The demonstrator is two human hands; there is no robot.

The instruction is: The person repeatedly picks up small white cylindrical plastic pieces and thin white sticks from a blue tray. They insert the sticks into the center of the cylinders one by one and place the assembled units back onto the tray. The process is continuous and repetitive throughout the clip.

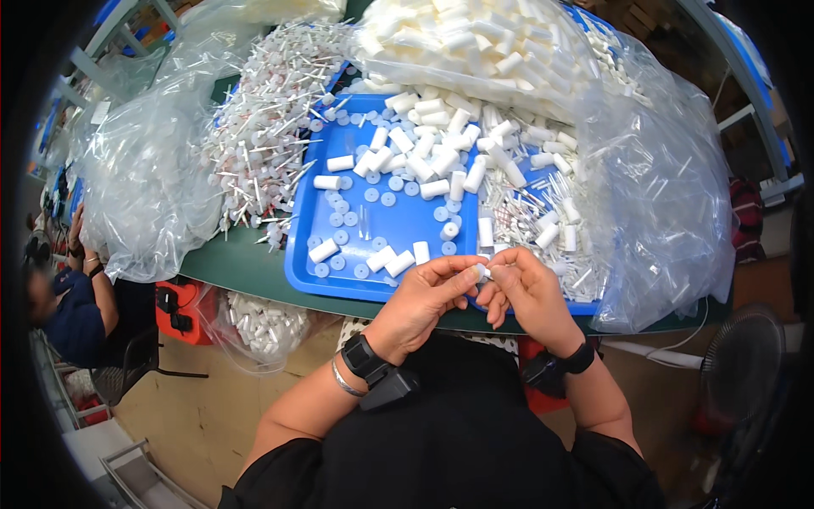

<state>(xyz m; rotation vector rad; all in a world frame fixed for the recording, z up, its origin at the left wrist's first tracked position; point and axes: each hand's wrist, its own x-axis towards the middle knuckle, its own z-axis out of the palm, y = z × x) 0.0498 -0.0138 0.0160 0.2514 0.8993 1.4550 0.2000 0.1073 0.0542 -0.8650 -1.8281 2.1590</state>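
At the near edge of the blue tray [307, 271], my two hands meet with their fingers bent and pinched together. Between thumb and fingers my left hand [431, 293] holds a small white round piece [482, 271]. My right hand [527, 293] closes on the other side of that piece; its fingertips hide most of what they grip. Inside the tray lie white cylinders [340, 163], pale blue discs with centre holes [388, 199] and a few thin clear rods [365, 222].
Left of the tray is a heap of thin sticks with discs [267, 127]. A bag of white cylinders [475, 51] stands behind. Thin white parts [530, 212] lie right, beside a clear plastic bag [661, 187]. Another person [76, 297] sits far left; a fan [742, 365] stands right.
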